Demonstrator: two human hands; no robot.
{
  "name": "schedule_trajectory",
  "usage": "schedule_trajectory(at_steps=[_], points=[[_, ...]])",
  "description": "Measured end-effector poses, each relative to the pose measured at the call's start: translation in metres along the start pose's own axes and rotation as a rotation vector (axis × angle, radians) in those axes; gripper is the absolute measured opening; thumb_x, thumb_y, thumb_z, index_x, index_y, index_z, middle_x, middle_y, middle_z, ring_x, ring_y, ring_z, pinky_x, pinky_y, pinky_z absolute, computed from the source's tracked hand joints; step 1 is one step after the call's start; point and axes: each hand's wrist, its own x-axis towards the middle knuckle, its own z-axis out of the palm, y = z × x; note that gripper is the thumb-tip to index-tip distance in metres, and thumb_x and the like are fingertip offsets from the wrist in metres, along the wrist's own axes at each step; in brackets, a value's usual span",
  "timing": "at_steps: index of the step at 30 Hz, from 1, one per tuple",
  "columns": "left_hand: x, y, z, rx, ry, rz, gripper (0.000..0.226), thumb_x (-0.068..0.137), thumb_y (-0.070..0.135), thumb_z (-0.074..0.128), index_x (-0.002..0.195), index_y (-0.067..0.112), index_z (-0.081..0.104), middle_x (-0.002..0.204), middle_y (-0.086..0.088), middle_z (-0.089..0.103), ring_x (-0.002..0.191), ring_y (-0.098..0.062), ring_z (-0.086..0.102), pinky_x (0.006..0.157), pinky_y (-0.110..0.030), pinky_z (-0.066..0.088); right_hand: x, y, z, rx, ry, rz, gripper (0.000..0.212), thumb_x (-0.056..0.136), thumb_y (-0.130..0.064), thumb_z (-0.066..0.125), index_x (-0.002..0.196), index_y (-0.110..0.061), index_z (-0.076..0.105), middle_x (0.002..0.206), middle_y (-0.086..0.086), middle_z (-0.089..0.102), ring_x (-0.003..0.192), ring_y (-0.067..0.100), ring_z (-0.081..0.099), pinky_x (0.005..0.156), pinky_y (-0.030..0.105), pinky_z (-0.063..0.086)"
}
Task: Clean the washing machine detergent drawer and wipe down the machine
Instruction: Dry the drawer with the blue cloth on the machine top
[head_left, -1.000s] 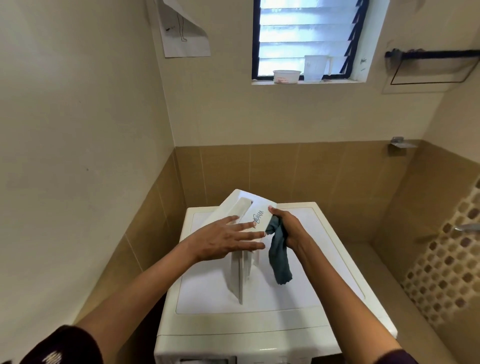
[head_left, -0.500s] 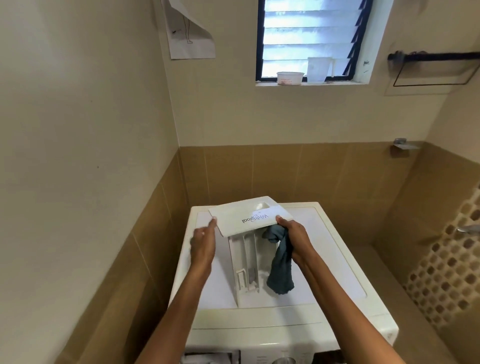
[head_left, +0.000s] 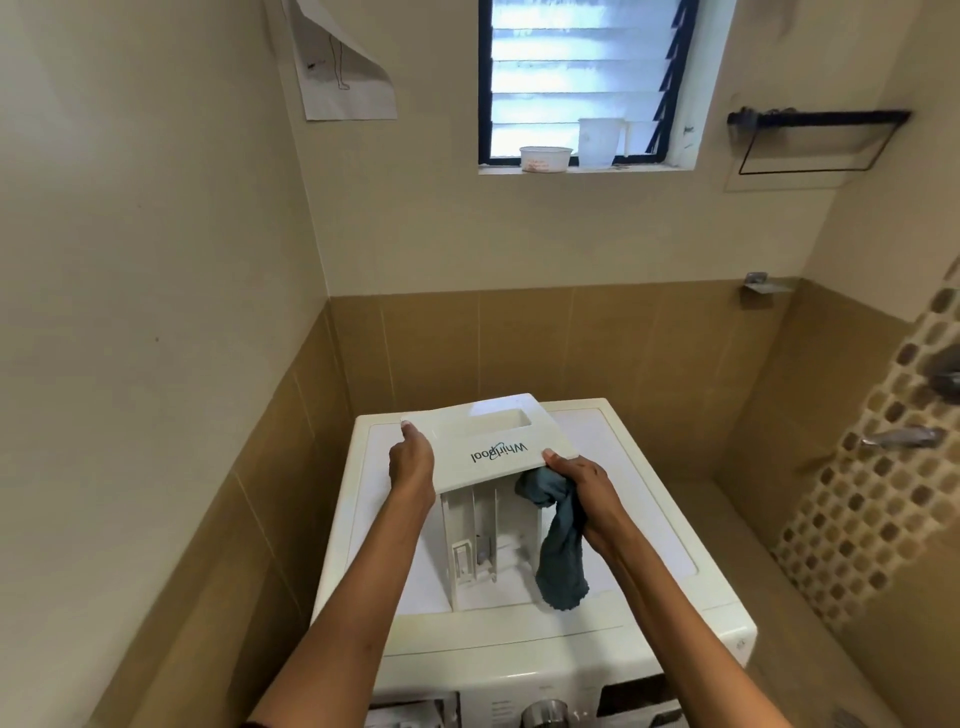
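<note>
The white detergent drawer (head_left: 488, 452) is held up over the top of the white washing machine (head_left: 639, 525), its front panel facing me with the logo upside down and its compartments hanging below. My left hand (head_left: 412, 465) grips the panel's left edge. My right hand (head_left: 582, 486) holds the panel's right corner and also clutches a grey-blue cloth (head_left: 558, 551) that dangles down beside the drawer. The empty drawer slot (head_left: 410, 714) shows at the machine's front, left of the dial (head_left: 545, 714).
Tiled walls close in on the left and behind the machine. A window sill holds a small tub (head_left: 544, 158) and a jug (head_left: 600, 141). A black towel rack (head_left: 815, 137) hangs at the upper right, taps (head_left: 904, 436) on the right wall. Floor lies right of the machine.
The drawer has turned from edge-on to panel-facing-me and lifted slightly. My left hand shifted from lying flat across it to gripping its left edge. The cloth stays in my right hand.
</note>
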Motion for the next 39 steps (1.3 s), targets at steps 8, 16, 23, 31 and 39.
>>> schedule_trajectory(at_steps=[8, 16, 23, 31, 39], points=[[-0.011, -0.005, 0.01, 0.001, 0.048, 0.224, 0.041, 0.102, 0.029, 0.027, 0.121, 0.002, 0.05, 0.091, -0.013, 0.052, 0.073, -0.014, 0.048, 0.058, -0.021, 0.036, -0.007, -0.006, -0.025, -0.009, -0.131, 0.074, 0.021, 0.093, -0.02, 0.054, 0.085, -0.004, 0.066, 0.079, 0.011, 0.066, 0.068, 0.021, 0.06, 0.064, 0.027, 0.051], [-0.01, -0.008, -0.002, -0.046, -0.027, 0.194, 0.029, 0.101, 0.037, 0.026, 0.103, 0.015, 0.046, 0.102, -0.012, 0.056, 0.084, -0.02, 0.057, 0.065, -0.024, 0.045, 0.005, -0.033, -0.07, 0.3, 0.064, 0.113, 0.006, 0.092, -0.009, 0.049, 0.089, -0.005, 0.052, 0.062, 0.007, 0.045, 0.053, 0.018, 0.045, 0.052, 0.028, 0.046], [-0.013, -0.007, -0.002, -0.028, -0.047, 0.158, 0.031, 0.101, 0.039, 0.025, 0.101, 0.016, 0.046, 0.101, -0.012, 0.057, 0.074, -0.017, 0.056, 0.061, -0.024, 0.044, 0.003, -0.063, 0.008, -0.384, 0.092, -0.521, 0.026, 0.089, -0.009, 0.06, 0.115, -0.007, 0.063, 0.098, 0.004, 0.065, 0.08, 0.01, 0.058, 0.067, 0.009, 0.046], [-0.015, -0.006, -0.001, -0.011, 0.016, 0.179, 0.035, 0.101, 0.033, 0.028, 0.114, 0.008, 0.049, 0.097, -0.014, 0.055, 0.076, -0.021, 0.057, 0.065, -0.027, 0.046, 0.016, -0.035, 0.081, -1.092, -0.13, -0.786, 0.031, 0.095, -0.021, 0.048, 0.119, -0.006, 0.061, 0.118, 0.011, 0.058, 0.109, 0.023, 0.047, 0.09, 0.032, 0.04], [-0.018, -0.006, -0.002, -0.105, 0.006, 0.138, 0.05, 0.101, 0.038, 0.022, 0.132, 0.006, 0.045, 0.125, -0.02, 0.056, 0.104, -0.03, 0.057, 0.08, -0.034, 0.048, 0.02, -0.04, 0.087, -1.159, -0.369, -0.871, 0.036, 0.086, -0.021, 0.052, 0.12, -0.022, 0.063, 0.128, -0.004, 0.058, 0.125, 0.019, 0.038, 0.105, 0.038, 0.023]])
